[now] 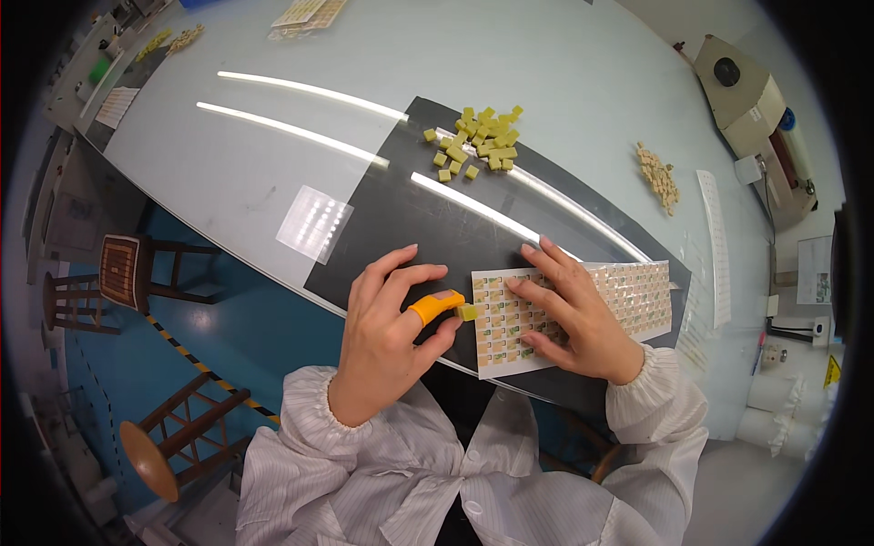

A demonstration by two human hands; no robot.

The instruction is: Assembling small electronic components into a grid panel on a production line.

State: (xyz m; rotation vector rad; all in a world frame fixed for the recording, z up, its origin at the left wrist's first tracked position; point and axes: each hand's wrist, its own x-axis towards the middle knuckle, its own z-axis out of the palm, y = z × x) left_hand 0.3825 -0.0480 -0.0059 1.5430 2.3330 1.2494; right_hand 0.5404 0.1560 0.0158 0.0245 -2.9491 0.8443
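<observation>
A white sheet (496, 357) with rows of small tan and green patterned pieces lies near the front edge of a dark mat (364, 227). My right hand (583, 323) rests flat on it, fingers spread. At the sheet's left edge, my left hand (387, 318) pinches a small yellow-green cube (468, 312) between thumb and index finger. An orange finger cot (435, 307) covers that index finger; its other fingers are raised and apart. Whether the cube touches the sheet, I cannot tell. Several loose cubes of the same colour form a pile (482, 141) farther back on the mat.
Left of my hands is a clear plastic sheet (314, 223) across the mat's edge. Small tan pieces (657, 177) lie to the right, near a long white strip (715, 246). A beige machine (742, 96) stands back right. Wooden stools (146, 460) are on the blue floor at left.
</observation>
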